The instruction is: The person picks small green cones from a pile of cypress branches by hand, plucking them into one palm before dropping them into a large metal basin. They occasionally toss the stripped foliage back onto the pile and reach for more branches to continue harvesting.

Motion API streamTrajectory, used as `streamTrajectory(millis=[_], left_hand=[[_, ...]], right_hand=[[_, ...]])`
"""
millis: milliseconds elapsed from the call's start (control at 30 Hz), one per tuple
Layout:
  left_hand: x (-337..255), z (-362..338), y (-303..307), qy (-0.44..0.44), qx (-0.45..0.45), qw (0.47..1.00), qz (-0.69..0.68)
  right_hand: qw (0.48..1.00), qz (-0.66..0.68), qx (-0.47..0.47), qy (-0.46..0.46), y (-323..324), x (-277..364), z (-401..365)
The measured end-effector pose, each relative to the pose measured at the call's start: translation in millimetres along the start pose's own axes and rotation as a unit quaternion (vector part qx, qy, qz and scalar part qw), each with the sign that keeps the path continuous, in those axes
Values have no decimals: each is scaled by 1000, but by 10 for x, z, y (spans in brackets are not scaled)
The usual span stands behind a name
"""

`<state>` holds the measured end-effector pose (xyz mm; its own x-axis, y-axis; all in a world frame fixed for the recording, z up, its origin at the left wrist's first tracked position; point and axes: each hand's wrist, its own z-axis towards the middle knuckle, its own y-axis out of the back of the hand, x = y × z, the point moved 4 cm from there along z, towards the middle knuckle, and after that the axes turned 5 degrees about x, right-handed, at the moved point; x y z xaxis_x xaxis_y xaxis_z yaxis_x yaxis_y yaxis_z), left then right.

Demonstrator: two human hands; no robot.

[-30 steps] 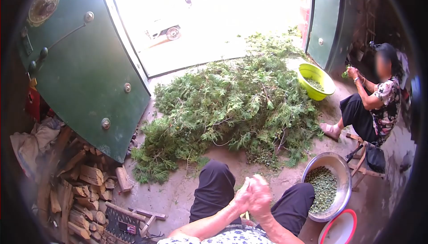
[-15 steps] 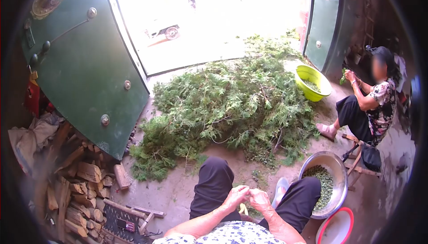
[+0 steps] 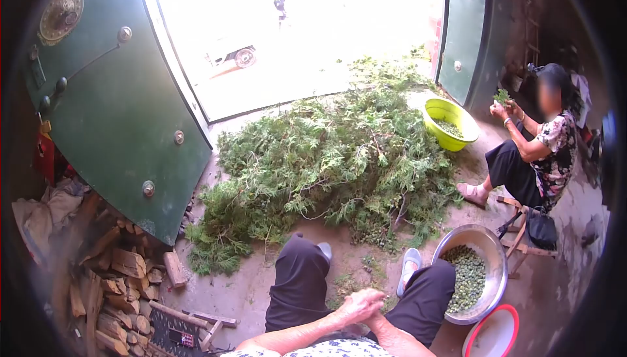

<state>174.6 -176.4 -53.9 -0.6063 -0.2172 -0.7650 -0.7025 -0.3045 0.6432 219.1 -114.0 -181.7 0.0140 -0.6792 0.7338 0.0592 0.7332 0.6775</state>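
Observation:
My left hand (image 3: 353,307) and my right hand (image 3: 377,305) are pressed together above my lap, between my knees. Which fingers belong to which hand is hard to make out, and no object shows in them. Beyond my knees lies a large heap of green leafy branches (image 3: 326,161). To the right of my knee stands a metal basin (image 3: 499,279) with many small green cones (image 3: 468,279) in it.
A co-worker (image 3: 555,135) sits at the right, holding a green sprig (image 3: 502,96) near a yellow-green basin (image 3: 465,122). A red-rimmed bowl (image 3: 513,321) is at lower right. Split firewood (image 3: 129,262) and a wooden stool (image 3: 209,321) are at lower left, below a green door (image 3: 124,102).
My hands have come closer together and lower, one now over the other. The view has shifted slightly, and both my shoes now show. The co-worker's sprig is a little higher.

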Motion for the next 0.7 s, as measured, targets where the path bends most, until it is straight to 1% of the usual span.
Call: streamTrajectory(millis=[33, 67, 100, 133, 167, 233, 267, 333, 367, 433, 467, 500, 567, 633, 700], left_hand=[[-41, 15, -66, 4, 69, 998, 9], [61, 39, -230, 27, 141, 986, 80], [245, 31, -471, 51, 212, 964, 151], [455, -9, -697, 36, 107, 987, 112], [693, -42, -897, 19, 1, 997, 70], [296, 21, -461, -16, 101, 994, 26], [253, 50, -392, -17, 100, 994, 27], [231, 97, -357, 5, 137, 990, 11], [220, 132, -344, 5, 138, 990, 6], [223, 224, -294, -6, 235, 971, 32], [57, 254, -59, -33, 210, 976, 47], [119, 365, 32, -34, 207, 976, 52], [207, 487, 123, -79, 159, 981, 85], [214, 669, 412, -45, 162, 979, 116], [327, 915, 630, -50, 149, 974, 162]], right_hand=[[1000, -4, 13, -2, -21, 6, -2], [1000, -8, 24, -1, -39, 13, -5], [999, -12, 33, 0, -55, 19, -8], [999, -16, 43, -1, -67, 25, -9], [998, -20, 53, -4, -82, 23, -10], [997, -25, 75, -13, -108, 19, -10], [996, -28, 86, -17, -121, 16, -10], [993, -34, 113, -29, -150, 7, -12], [990, -36, 129, -39, -168, -3, -14], [985, -38, 158, -52, -199, -12, -18], [983, -40, 170, -57, -212, -13, -19], [981, -44, 179, -59, -224, -11, -21], [975, -46, 208, -69, -259, -9, -28], [965, -41, 244, -84, -251, 66, -11], [959, -45, 254, -117, -131, 233, 111]])
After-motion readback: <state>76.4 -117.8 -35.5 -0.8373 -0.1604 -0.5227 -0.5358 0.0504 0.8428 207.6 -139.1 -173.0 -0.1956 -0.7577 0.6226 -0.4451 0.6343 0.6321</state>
